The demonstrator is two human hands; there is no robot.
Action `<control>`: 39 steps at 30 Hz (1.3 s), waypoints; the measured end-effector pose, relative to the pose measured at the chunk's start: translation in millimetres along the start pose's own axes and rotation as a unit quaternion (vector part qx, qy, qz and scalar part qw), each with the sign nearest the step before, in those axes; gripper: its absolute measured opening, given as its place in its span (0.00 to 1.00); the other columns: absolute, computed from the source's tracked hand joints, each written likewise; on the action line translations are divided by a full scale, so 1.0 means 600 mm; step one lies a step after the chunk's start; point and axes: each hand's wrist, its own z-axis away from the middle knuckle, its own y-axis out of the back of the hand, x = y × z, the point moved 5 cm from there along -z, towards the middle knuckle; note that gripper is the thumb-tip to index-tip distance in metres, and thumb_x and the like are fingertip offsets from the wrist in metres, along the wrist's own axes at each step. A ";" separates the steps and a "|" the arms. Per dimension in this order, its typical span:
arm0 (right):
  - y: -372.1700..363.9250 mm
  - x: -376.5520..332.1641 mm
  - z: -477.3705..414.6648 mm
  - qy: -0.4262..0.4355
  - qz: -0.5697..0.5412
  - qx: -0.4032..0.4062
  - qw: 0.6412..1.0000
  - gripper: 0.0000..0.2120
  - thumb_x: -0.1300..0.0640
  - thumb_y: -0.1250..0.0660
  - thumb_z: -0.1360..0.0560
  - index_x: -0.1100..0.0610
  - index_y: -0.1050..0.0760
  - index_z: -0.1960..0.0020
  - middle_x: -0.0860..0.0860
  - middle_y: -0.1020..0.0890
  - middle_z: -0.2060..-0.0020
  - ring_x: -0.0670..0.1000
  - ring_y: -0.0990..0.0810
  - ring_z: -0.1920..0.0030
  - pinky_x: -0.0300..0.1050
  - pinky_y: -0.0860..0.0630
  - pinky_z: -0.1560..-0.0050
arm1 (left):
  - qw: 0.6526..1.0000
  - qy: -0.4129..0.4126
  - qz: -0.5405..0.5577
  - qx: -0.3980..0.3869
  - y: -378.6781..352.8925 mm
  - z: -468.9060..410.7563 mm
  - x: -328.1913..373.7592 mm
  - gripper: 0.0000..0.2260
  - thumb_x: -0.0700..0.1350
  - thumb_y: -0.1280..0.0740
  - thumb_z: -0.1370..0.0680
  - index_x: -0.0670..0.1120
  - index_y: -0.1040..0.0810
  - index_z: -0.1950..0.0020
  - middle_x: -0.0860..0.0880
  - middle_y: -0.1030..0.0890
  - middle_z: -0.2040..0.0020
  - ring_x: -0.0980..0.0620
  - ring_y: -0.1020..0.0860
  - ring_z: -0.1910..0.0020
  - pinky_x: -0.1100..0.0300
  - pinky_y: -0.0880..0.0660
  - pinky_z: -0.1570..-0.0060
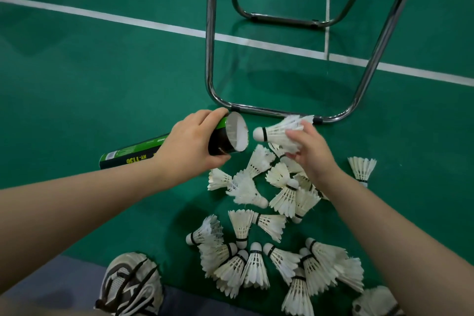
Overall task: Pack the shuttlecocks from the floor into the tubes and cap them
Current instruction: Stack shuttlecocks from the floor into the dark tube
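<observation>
Shuttlecock (278, 133) in right hand (311, 154) beside tube (230, 137)

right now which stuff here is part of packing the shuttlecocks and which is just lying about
Part of the job: tube, gripped by the left hand; shuttlecock held in the right hand; loose shuttlecocks on the floor.
Just lying about: chair; shoe; white court line.
</observation>
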 end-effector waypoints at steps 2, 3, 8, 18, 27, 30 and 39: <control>-0.012 -0.054 0.005 0.075 -0.035 -0.012 0.997 0.15 0.61 0.37 0.25 0.59 0.31 0.39 0.50 0.21 0.52 0.46 0.22 0.57 0.36 0.25 0.59 | 1.000 0.006 -0.005 0.002 -0.002 -0.005 -0.003 0.33 0.51 0.27 0.35 0.46 0.34 0.33 0.44 0.25 0.44 0.42 0.27 0.47 0.49 0.29 0.47; -0.018 -0.077 0.008 0.106 -0.040 -0.019 0.993 0.17 0.59 0.36 0.27 0.59 0.31 0.39 0.50 0.22 0.52 0.45 0.22 0.57 0.36 0.25 0.59 | 1.000 0.013 -0.005 0.005 -0.001 -0.007 -0.005 0.33 0.51 0.26 0.35 0.46 0.34 0.33 0.44 0.25 0.44 0.42 0.27 0.47 0.49 0.29 0.48; -0.078 -0.118 0.032 0.165 0.174 -0.066 0.969 0.20 0.59 0.30 0.29 0.43 0.33 0.44 0.42 0.25 0.48 0.41 0.23 0.51 0.36 0.23 0.52 | 0.999 0.011 0.017 0.028 0.010 -0.011 0.003 0.33 0.50 0.25 0.36 0.45 0.33 0.34 0.45 0.24 0.45 0.44 0.27 0.48 0.50 0.28 0.49; -0.113 -0.104 0.049 0.304 0.400 -0.029 0.864 0.26 0.41 0.36 0.28 0.51 0.29 0.34 0.47 0.38 0.28 0.43 0.39 0.32 0.45 0.41 0.33 | 0.997 0.036 0.051 0.054 0.024 -0.014 0.003 0.32 0.55 0.31 0.37 0.47 0.33 0.35 0.46 0.24 0.46 0.45 0.26 0.48 0.48 0.27 0.49; -0.157 -0.102 0.050 0.259 0.491 -0.169 0.814 0.10 0.51 0.34 0.29 0.58 0.24 0.55 0.50 0.21 0.60 0.51 0.25 0.57 0.47 0.30 0.55 | 0.999 0.016 0.014 0.030 0.020 -0.017 0.003 0.34 0.57 0.33 0.38 0.46 0.34 0.34 0.45 0.24 0.45 0.42 0.26 0.47 0.44 0.28 0.48; -0.160 -0.106 0.045 0.181 0.489 -0.194 0.831 0.10 0.51 0.33 0.29 0.56 0.24 0.52 0.52 0.20 0.57 0.52 0.24 0.56 0.46 0.27 0.55 | 1.000 0.001 -0.002 0.026 0.018 -0.019 0.000 0.35 0.61 0.37 0.38 0.47 0.35 0.34 0.45 0.24 0.45 0.42 0.26 0.48 0.44 0.28 0.49; -0.182 -0.066 0.038 0.131 0.443 -0.231 0.856 0.09 0.52 0.30 0.32 0.54 0.25 0.55 0.49 0.21 0.60 0.50 0.22 0.56 0.47 0.23 0.54 | 1.000 -0.007 -0.012 -0.003 0.002 -0.007 0.004 0.34 0.59 0.36 0.36 0.44 0.33 0.34 0.43 0.24 0.44 0.41 0.25 0.48 0.44 0.27 0.51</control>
